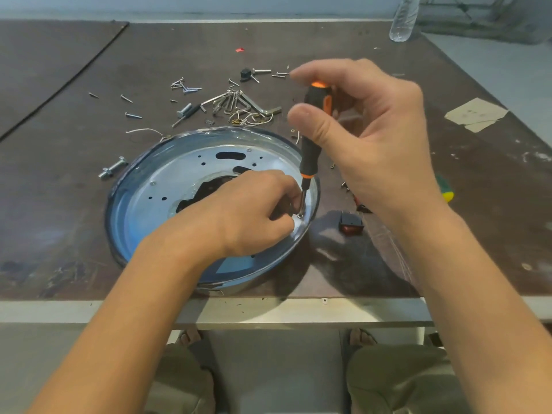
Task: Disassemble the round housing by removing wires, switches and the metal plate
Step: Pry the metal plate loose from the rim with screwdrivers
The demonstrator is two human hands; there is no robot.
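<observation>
Head view: round housing [118,204] sits near-centre, metal plate [167,177] inside. Right hand [367,138] curls round the screwdriver [310,150] handle; left hand [254,210] seemingly pinches its shaft at the right-side screw [299,216]. If the tip tilts, it slips, stripping the head or jabbing fingers.

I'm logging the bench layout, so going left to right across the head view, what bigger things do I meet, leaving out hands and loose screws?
Housing → switch → bottle → cardboard.
</observation>
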